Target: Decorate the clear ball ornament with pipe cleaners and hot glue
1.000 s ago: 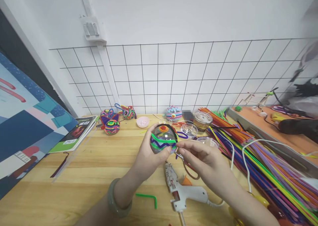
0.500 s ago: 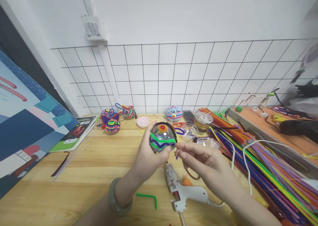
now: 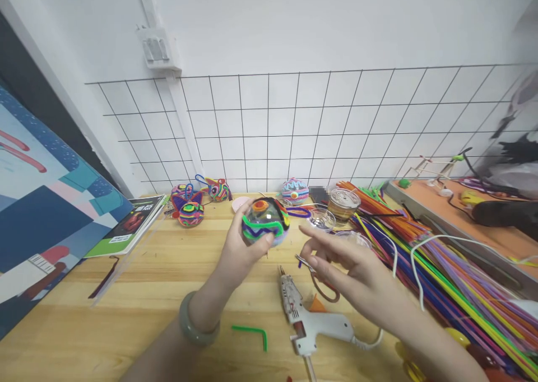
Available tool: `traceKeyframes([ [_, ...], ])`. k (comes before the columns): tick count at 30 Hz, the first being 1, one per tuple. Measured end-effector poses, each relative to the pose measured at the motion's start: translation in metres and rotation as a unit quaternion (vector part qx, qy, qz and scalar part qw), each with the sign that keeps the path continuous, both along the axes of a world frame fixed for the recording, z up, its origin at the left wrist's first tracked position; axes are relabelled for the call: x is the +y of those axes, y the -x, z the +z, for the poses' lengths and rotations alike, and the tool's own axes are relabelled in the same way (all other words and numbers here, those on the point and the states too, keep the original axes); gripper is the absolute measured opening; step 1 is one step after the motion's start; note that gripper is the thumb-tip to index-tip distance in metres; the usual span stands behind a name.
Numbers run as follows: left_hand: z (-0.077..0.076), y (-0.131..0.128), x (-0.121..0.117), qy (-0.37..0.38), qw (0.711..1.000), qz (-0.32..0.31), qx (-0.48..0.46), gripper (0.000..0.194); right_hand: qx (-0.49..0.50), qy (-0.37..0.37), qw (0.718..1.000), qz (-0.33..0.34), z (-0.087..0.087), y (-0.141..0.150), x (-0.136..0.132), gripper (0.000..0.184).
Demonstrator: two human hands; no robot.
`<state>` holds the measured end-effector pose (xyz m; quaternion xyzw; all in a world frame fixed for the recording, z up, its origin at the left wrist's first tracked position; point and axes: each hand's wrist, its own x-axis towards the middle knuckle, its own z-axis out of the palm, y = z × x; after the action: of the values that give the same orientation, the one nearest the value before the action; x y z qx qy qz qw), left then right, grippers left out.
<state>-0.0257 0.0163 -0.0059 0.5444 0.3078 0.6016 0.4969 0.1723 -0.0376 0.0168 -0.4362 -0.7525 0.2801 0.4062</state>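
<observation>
My left hand (image 3: pixel 241 239) is wrapped round a clear ball (image 3: pixel 273 215) decorated with pipe cleaners, its thumb across the front. Green, dark blue and light purple wavy strips circle the lower half, and an orange-red coil sits near the top. To the right, my right hand (image 3: pixel 347 264) hovers apart from the ball with its fingers spread; nothing shows between them. Partly hidden behind that hand lie scissors (image 3: pixel 324 292) with a brown handle loop. Below, a white glue gun (image 3: pixel 309 323) rests on the table, and a bent green pipe cleaner (image 3: pixel 254 330) lies left of it.
Finished coloured balls (image 3: pixel 191 213) stand at the back left beside a magazine (image 3: pixel 126 231). Behind my hands are a pink dish (image 3: pixel 239 204), a striped ball (image 3: pixel 295 190), clear half-shells (image 3: pixel 321 219) and a lidded jar (image 3: pixel 343 204). Bundled pipe cleaners (image 3: pixel 445 281) and a white cable (image 3: pixel 414 259) fill the right.
My left hand has moved the ball left and turned it slightly, showing yellow and orange strips on its right side. My right hand's fingers have come away from the ball and spread apart.
</observation>
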Motion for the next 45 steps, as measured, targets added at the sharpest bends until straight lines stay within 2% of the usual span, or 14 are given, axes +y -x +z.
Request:
traceKeyframes([
  [4, 0.003, 0.014, 0.012, 0.012, 0.996, -0.004, -0.089, 0.068, -0.194, 0.099, 0.976, -0.022, -0.005, -0.014, 0.005, 0.028],
  [6, 0.007, 0.018, 0.015, 0.02, 0.993, -0.005, -0.119, 0.069, -0.328, 0.129, 0.936, 0.01, -0.021, -0.017, 0.0, 0.018],
  [8, 0.008, 0.019, 0.017, 0.023, 0.991, -0.003, -0.133, 0.07, -0.371, 0.127, 0.918, 0.053, -0.049, -0.017, -0.01, 0.027],
  [11, 0.005, 0.02, 0.018, 0.016, 0.991, 0.004, -0.133, 0.072, -0.395, 0.041, 0.918, -0.011, -0.098, -0.013, -0.024, 0.041],
  [13, 0.0, 0.019, 0.018, 0.003, 0.993, 0.011, -0.114, 0.075, -0.389, -0.037, 0.918, -0.064, -0.126, -0.01, -0.03, 0.039],
  [15, -0.004, 0.019, 0.018, -0.016, 0.996, 0.021, -0.085, 0.077, -0.382, -0.073, 0.918, -0.083, -0.14, -0.006, -0.031, 0.027],
  [17, -0.007, 0.018, 0.019, -0.036, 0.997, 0.029, -0.055, 0.077, -0.367, -0.068, 0.924, -0.076, -0.139, -0.004, -0.029, 0.019],
  [20, -0.01, 0.019, 0.02, -0.055, 0.997, 0.041, -0.023, 0.076, -0.301, 0.003, 0.952, -0.046, -0.115, -0.005, -0.024, 0.018],
  [22, -0.013, 0.019, 0.022, -0.058, 0.997, 0.041, -0.015, 0.075, -0.2, 0.053, 0.978, -0.032, -0.095, -0.01, -0.023, 0.012],
  [25, -0.018, 0.017, 0.025, -0.038, 0.999, 0.02, -0.024, 0.073, -0.06, 0.079, 0.994, -0.049, -0.077, -0.022, -0.024, 0.022],
  [30, -0.026, 0.003, 0.025, 0.065, 0.995, -0.034, -0.069, 0.074, -0.022, 0.092, 0.992, -0.085, -0.078, -0.042, -0.033, 0.027],
  [34, -0.031, -0.007, 0.02, 0.12, 0.985, -0.087, -0.093, 0.066, -0.016, 0.107, 0.99, -0.086, -0.069, -0.036, -0.04, 0.031],
  [39, -0.037, -0.012, 0.018, 0.145, 0.977, -0.116, -0.1, 0.061, -0.02, 0.122, 0.986, -0.111, -0.06, -0.027, -0.045, 0.036],
  [45, -0.036, -0.016, 0.016, 0.145, 0.978, -0.119, -0.088, 0.065, -0.011, 0.086, 0.986, -0.145, -0.073, -0.035, -0.044, 0.031],
])
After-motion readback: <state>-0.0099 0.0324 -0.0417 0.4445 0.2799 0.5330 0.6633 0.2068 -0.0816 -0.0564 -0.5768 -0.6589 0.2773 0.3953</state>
